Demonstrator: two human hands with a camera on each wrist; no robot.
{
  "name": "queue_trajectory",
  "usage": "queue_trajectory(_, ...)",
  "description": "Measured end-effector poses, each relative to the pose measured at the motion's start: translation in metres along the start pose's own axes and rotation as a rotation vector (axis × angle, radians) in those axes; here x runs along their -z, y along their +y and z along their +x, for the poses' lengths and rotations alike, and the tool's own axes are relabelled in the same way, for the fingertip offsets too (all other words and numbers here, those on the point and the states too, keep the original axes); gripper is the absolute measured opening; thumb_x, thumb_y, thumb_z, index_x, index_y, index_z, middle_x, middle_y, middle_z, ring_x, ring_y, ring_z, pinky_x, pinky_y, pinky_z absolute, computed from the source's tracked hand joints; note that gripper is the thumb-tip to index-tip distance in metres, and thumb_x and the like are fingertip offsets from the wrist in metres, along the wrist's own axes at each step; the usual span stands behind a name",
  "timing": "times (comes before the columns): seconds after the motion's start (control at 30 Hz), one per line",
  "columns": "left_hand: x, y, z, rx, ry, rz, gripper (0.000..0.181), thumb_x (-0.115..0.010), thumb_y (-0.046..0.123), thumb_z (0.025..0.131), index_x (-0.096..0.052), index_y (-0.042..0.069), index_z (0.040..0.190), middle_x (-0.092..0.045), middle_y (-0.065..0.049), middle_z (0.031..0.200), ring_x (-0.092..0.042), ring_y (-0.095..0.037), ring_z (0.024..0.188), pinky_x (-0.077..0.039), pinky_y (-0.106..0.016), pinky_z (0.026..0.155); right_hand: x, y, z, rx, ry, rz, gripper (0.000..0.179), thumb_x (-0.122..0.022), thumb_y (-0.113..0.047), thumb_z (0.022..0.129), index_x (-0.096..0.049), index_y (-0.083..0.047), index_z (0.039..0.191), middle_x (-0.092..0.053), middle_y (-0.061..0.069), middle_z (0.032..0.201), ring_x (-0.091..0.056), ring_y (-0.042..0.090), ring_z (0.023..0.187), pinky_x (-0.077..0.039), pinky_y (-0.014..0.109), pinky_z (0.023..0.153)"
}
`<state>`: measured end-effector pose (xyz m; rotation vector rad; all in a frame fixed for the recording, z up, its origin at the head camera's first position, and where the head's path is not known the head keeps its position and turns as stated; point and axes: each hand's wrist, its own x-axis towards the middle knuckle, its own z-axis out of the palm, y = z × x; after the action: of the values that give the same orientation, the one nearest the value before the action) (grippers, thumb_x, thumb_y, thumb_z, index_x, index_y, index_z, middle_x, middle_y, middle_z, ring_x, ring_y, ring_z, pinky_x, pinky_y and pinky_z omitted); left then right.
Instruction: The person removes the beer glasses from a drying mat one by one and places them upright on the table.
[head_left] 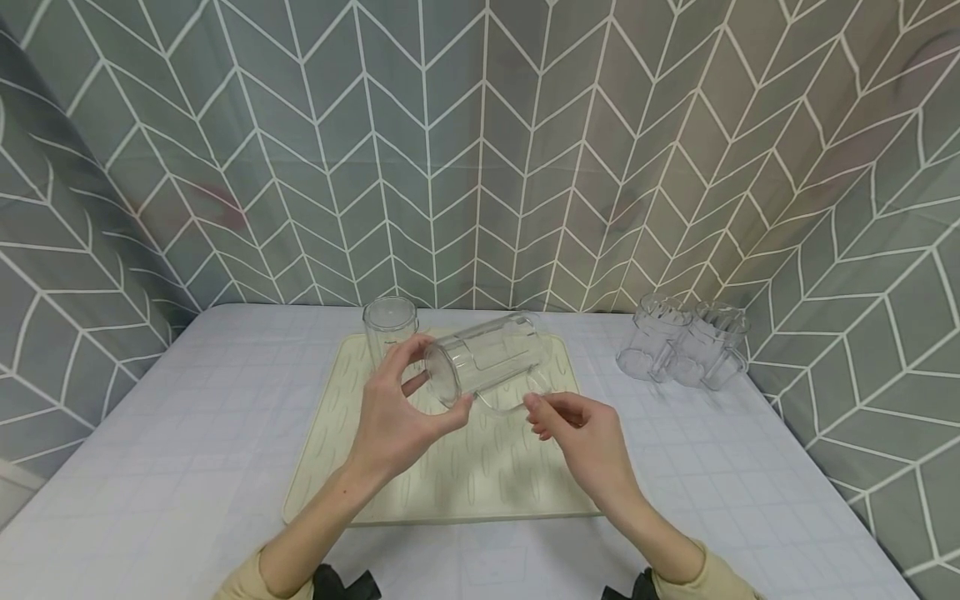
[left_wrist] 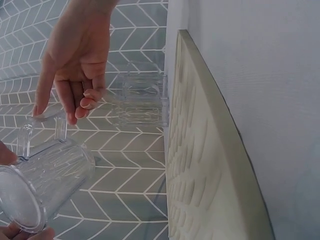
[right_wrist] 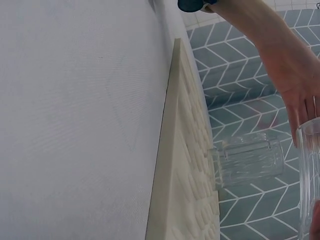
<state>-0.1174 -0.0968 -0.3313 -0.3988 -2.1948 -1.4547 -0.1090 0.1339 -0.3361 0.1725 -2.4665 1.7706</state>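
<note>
Sleeves [head_left: 716, 575] nearest, left fingers [head_left: 397, 357] gripping mug [head_left: 491, 354] by its base, right fingers [head_left: 551, 417] pinching handle [left_wrist: 61, 127]: turn slowly, base supported.

No text, label, brand, number or sign is legible.

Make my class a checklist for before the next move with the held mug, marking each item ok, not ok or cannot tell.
1. Left hand grips the held mug: ok, around one end.
2. Right hand at the handle: ok, fingers touch it.
3. Held mug upright: not ok, tipped over toward its side.
4. Held mug over the mat: ok, lifted above it.
5. Second mug standing steadily on the mat: ok, it stands toward the back left.
6. Held mug dry inside: cannot tell, the views show too little.
</note>
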Motion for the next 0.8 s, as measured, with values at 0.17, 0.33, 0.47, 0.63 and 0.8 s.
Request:
queue_trajectory(0.17,-0.0005,-0.0002,0.0001,0.004,-0.021,-0.007,0.068,-0.089,0.014,0.070,-0.056,0.010,0.129,-0.059,0.000,0.120,-0.061,-0.015,0.115,-0.050,-0.021,0.102,0.0018,-0.0018,-0.0004,0.005,0.025,0.021,0.028,-0.074,-0.040,0.089,-0.077,-0.014,0.100,-0.075,0.002,0.086,-0.070,0.016,0.076,-0.057,0.027,0.079)
queue_trajectory(0.33,-0.0012,-0.0018,0.0000,0.005,-0.039,0.006,0.069,-0.089,0.016,0.070,-0.056,0.009,0.130,-0.059,-0.001,0.120,-0.062,-0.016,0.116,-0.050,-0.023,0.103,0.0032,-0.0023,0.0001,0.014,0.038,0.021,0.029,-0.075,-0.040,0.088,-0.077,-0.014,0.100,-0.075,0.002,0.087,-0.070,0.016,0.077,-0.057,0.027,0.079)
queue_trajectory(0.47,-0.0016,-0.0029,0.0001,0.017,-0.057,0.002,0.071,-0.091,0.016,0.070,-0.055,0.009,0.131,-0.060,-0.002,0.123,-0.062,-0.018,0.119,-0.049,-0.025,0.104,0.0042,-0.0011,0.0010,0.022,0.048,0.018,0.027,-0.076,-0.039,0.088,-0.076,-0.013,0.097,-0.074,0.002,0.086,-0.070,0.017,0.075,-0.057,0.027,0.078)
queue_trajectory(0.63,-0.0026,-0.0038,-0.0004,0.035,-0.074,-0.006,0.072,-0.091,0.015,0.069,-0.055,0.008,0.131,-0.059,-0.004,0.125,-0.061,-0.021,0.121,-0.049,-0.027,0.105,0.0055,-0.0003,0.0017,0.023,0.049,0.033,0.024,-0.077,-0.037,0.087,-0.076,-0.015,0.096,-0.075,0.005,0.089,-0.071,0.019,0.075,-0.058,0.029,0.078)
queue_trajectory(0.8,-0.0043,-0.0040,-0.0013,0.059,-0.095,-0.002,0.075,-0.093,0.014,0.067,-0.055,0.006,0.131,-0.058,-0.006,0.127,-0.059,-0.023,0.123,-0.049,-0.027,0.105,0.0068,-0.0013,0.0016,0.030,0.052,0.051,0.024,-0.078,-0.035,0.087,-0.075,-0.013,0.097,-0.076,0.006,0.091,-0.072,0.020,0.076,-0.059,0.030,0.079)
